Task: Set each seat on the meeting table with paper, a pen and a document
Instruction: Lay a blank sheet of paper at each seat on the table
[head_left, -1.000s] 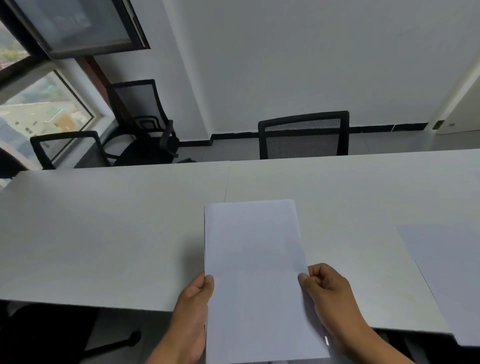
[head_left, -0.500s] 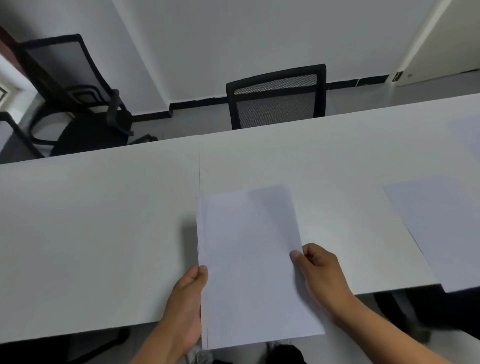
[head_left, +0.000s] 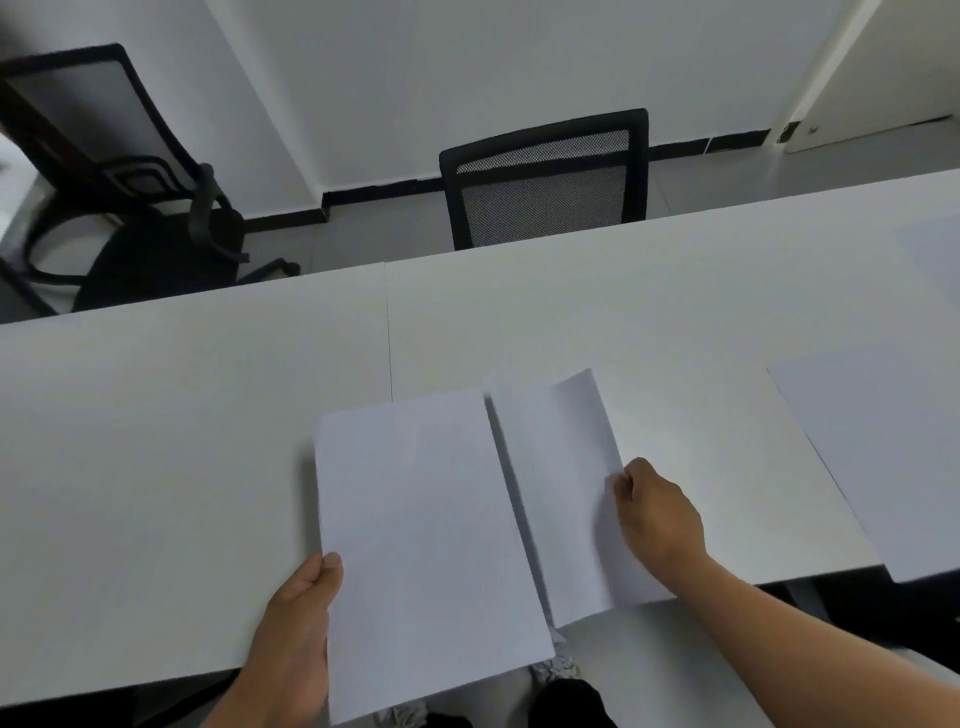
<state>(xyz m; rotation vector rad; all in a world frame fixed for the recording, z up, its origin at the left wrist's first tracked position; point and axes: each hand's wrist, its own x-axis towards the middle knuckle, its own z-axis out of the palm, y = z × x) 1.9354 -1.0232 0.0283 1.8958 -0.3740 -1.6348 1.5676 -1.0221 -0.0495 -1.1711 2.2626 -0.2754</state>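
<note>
I am looking down over the white meeting table (head_left: 182, 441) from the head camera, and both hands are holding paper. The left hand (head_left: 296, 639) is gripping a stack of blank sheets (head_left: 426, 545) at its lower left edge, thumb lying on top of the paper and the other fingers hidden beneath it. The stack is hanging partly over the near table edge, tilted slightly. The right hand (head_left: 657, 512) is pinching a single sheet (head_left: 563, 499) at its right edge, fingers curled in tight against the thumb; that sheet is bowing upward along its length (its left side is running just beside the stack, and I cannot tell whether the two are touching). Its lower end is reaching past the table edge.

Further right, another sheet (head_left: 872, 452) is lying flat on the table, well apart from the hands and overhanging the near edge a little. A fainter pale sheet (head_left: 935, 254) is showing at the far right rim of the view.

Across the table a black mesh chair (head_left: 545, 182) is standing tucked against the far side, and a second chair (head_left: 130, 208) is sitting off to the left by the wall.
</note>
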